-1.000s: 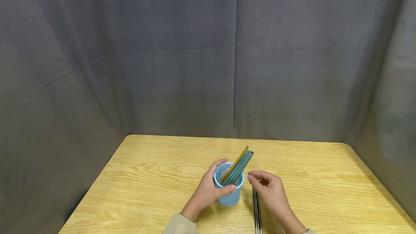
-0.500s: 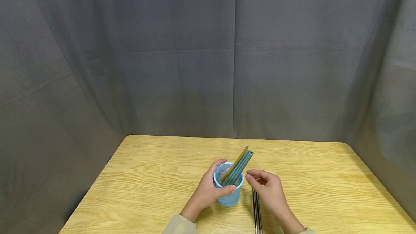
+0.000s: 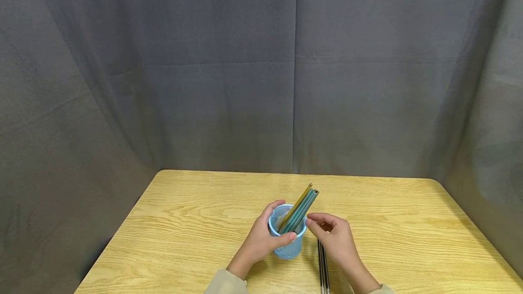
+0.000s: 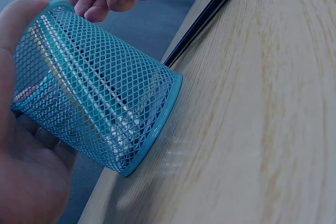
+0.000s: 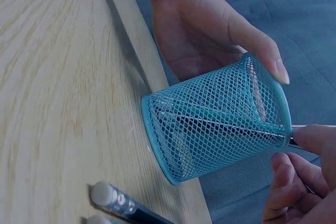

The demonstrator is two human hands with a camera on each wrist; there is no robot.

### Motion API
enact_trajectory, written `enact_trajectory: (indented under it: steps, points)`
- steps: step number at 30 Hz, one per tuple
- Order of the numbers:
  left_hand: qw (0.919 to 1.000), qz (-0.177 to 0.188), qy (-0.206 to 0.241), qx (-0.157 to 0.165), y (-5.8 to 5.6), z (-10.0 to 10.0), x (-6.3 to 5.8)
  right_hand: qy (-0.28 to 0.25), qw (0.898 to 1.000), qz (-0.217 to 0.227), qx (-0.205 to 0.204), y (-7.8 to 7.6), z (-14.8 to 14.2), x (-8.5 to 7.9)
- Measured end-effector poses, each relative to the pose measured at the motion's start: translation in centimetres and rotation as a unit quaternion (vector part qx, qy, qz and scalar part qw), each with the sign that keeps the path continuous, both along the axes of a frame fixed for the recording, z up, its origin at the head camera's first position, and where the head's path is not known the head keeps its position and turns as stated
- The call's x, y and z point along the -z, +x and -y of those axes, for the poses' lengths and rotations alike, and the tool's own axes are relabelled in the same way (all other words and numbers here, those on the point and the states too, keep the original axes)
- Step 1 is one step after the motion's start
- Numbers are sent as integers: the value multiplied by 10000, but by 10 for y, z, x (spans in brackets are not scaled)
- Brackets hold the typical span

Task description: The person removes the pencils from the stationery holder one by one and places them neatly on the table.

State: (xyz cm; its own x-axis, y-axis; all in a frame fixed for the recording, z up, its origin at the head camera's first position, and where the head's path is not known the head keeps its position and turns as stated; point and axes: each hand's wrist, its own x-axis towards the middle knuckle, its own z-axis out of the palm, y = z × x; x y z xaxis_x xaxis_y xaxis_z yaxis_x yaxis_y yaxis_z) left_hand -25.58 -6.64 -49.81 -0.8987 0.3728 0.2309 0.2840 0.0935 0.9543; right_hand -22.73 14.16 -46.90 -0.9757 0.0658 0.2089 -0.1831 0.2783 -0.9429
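My left hand [image 3: 258,238] grips a light-blue mesh pen cup [image 3: 288,249], with the fingers round its far side and the thumb along its near rim. In the left wrist view the cup's base [image 4: 157,124] is at or close to the tabletop; contact is hard to tell. Several teal pencils [image 3: 302,214] and a yellow one [image 3: 298,204] lean to the right inside it. My right hand [image 3: 337,237] is at the cup's right rim, thumb and forefinger tips close together beside it. The right wrist view shows its lower fingers [image 5: 291,184] loosely curled. Nothing is clearly held there.
Dark pencils [image 3: 323,267] lie side by side on the wooden table [image 3: 184,239], partly under the right hand. Their white eraser ends [image 5: 105,195] show in the right wrist view. Grey curtains [image 3: 229,80] surround the table at the back and sides.
My right hand has moved slightly left, up to the cup's rim. The left hand, the cup and the pencils stay where they were.
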Motion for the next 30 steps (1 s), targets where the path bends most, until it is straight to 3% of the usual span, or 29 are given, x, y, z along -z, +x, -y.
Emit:
enact_trajectory:
  steps: [30]
  points:
    - [10000,4,13,-20,-1,0,1,-81,9998,-189,30,-8,7,-1]
